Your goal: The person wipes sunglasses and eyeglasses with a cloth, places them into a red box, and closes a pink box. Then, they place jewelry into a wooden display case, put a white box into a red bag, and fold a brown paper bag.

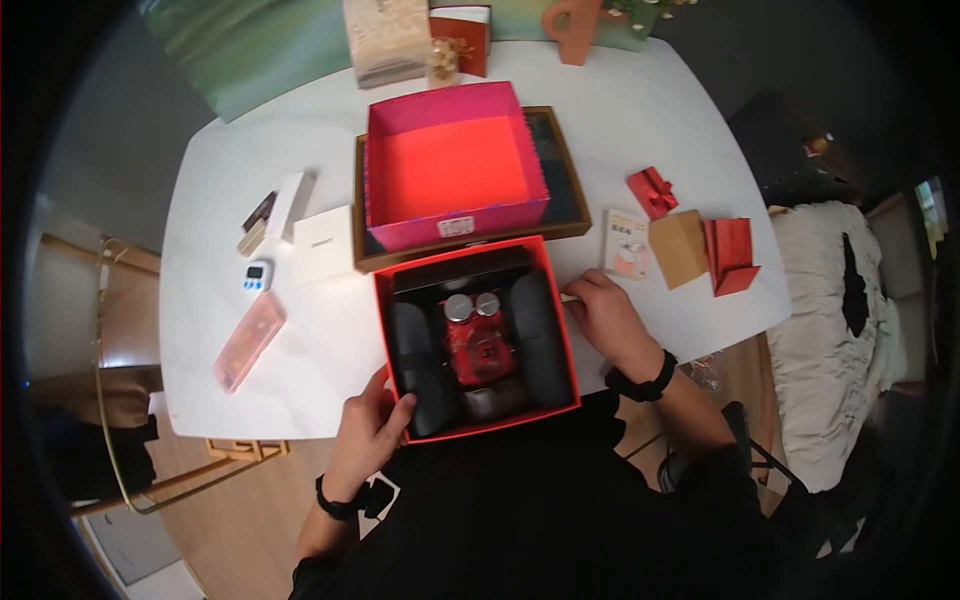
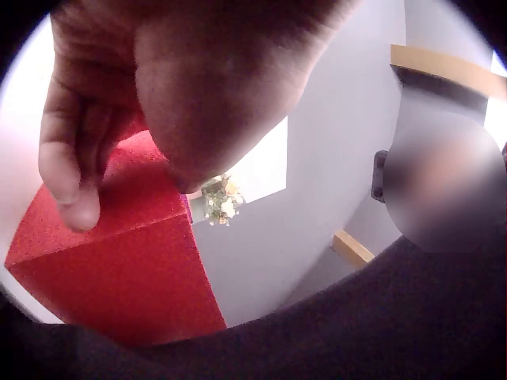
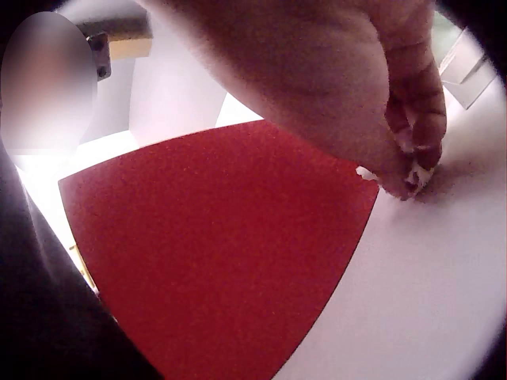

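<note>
A red open box (image 1: 573, 365) stands at the table's near edge, holding two black rounded cases (image 1: 540, 340), a red item with two silver round caps (image 1: 482, 345) and a dark brown piece. My left hand (image 1: 368, 437) grips its left wall near the front corner, thumb at the rim; in the left wrist view the hand (image 2: 198, 87) is over the red wall (image 2: 127, 277). Beside the right wall, my right hand (image 1: 610, 320) has thumb and fingertips together. The right wrist view shows this hand (image 3: 341, 87) pinching a small whitish bit, its exact shape unclear, beside the red wall (image 3: 222, 253).
Behind, a pink open box (image 1: 455, 210) sits on a dark framed tray (image 1: 570, 190). To the left lie a white card (image 1: 325, 245), a small timer (image 1: 257, 275) and a pink case (image 1: 249, 342). Red and brown envelopes (image 1: 678, 247) and a booklet (image 1: 626, 243) are at right.
</note>
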The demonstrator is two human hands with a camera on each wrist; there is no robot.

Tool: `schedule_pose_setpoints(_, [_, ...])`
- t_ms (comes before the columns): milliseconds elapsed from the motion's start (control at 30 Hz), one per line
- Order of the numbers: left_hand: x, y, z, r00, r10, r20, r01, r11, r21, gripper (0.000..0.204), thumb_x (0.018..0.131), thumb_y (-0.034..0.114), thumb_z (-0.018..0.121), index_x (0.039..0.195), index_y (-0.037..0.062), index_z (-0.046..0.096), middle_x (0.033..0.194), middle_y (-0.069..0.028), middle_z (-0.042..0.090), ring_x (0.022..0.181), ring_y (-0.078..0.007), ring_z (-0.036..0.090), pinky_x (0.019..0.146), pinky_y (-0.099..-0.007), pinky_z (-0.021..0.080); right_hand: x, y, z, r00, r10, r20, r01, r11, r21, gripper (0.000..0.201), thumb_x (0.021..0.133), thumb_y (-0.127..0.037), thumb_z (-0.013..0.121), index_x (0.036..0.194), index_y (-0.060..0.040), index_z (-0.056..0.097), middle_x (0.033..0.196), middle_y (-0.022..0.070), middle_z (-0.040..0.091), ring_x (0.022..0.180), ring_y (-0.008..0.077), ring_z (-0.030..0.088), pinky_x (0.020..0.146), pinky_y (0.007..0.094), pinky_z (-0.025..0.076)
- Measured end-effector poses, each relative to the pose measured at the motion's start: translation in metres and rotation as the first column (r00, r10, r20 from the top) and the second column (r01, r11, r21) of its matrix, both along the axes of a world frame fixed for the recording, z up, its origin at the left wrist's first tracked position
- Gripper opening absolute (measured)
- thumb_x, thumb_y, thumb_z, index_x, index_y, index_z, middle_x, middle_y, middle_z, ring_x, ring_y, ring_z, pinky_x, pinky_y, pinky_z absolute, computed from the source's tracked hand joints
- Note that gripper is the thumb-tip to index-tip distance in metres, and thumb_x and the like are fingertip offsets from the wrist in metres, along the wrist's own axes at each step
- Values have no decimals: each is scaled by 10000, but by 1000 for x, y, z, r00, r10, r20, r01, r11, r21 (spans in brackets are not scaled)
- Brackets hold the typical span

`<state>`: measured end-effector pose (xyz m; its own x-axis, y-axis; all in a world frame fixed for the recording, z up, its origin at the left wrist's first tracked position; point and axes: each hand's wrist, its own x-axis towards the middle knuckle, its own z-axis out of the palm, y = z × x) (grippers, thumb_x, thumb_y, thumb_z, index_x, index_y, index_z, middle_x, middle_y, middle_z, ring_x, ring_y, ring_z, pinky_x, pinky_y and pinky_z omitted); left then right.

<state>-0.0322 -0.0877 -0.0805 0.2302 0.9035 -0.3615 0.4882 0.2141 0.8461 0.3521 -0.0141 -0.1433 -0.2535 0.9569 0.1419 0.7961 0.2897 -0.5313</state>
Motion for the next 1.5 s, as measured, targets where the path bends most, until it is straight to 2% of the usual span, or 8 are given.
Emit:
schedule_pose_setpoints(233, [-1,8,3,1000,-27,-7,27,999,17,522,1115,214,648,1535,-67,514,697,-87,697,556,-147,664,554,-306,531,38,6,15,919,-374,-125,386,918,90,196,945,-129,800,1106,-32,742,1095,189,683,987,412,702,847,467,583])
schedule_pose_setpoints(467, [-8,11,-7,998,-47,-29,47,999,24,564,1092,241,695,1529,-70,521,701,-95,703,566,-159,680,578,-311,537,26,18,-11,791,-369,489,390,919,61,1003,903,-472,855,1563,141,414,1592,425,391,1148,512,687,958,496,619])
schedule_pose_setpoints(1000, [-20,12,7,988,5,-157,24,984,177,693,966,209,861,1532,-40,549,753,-63,707,635,-119,676,621,-283,543,42,54,-31,785,-415,459,372,910,185,731,910,-284,799,1400,119,437,1543,466,382,1095,589,667,949,563,604])
schedule_pose_setpoints(1200, [-31,14,13,982,140,-125,-96,947,306,624,926,205,892,1433,-46,630,800,-63,703,629,-142,648,635,-286,533,61,10,11,967,-235,98,217,962,163,619,1003,-184,636,1509,123,455,1416,343,635,1142,476,713,933,523,600])
schedule_pose_setpoints(1267, [-36,17,8,980,185,-75,-141,907,397,586,922,185,893,1405,-46,653,827,-64,707,653,-136,642,649,-281,531,73,-4,21,810,-504,-299,397,848,-352,544,1073,-237,551,1495,105,525,1287,254,719,1060,317,766,851,453,634])
schedule_pose_setpoints(1300, [-37,19,7,976,219,-19,-183,857,483,549,918,164,894,1377,-46,677,855,-66,712,677,-129,636,663,-277,529,71,-10,28,811,-501,-301,393,849,-354,544,1073,-237,551,1495,105,525,1287,254,719,1060,317,766,851,453,634])
schedule_pose_setpoints(1367, [-31,23,24,971,241,-1,-210,849,485,495,903,122,892,1327,-49,704,917,-83,719,757,-152,650,709,-285,538,67,-23,43,304,-482,-822,161,876,-455,561,1134,-323,455,1504,92,530,1256,200,732,1034,277,779,840,400,644])
schedule_pose_setpoints(1500, [-11,33,53,997,-15,-78,61,765,641,522,882,154,903,1319,-41,695,1037,-129,727,887,-232,698,777,-326,570,25,-56,72,72,-491,-868,-86,864,-495,615,1113,-397,492,1484,91,538,1316,244,727,1092,369,773,914,461,641])
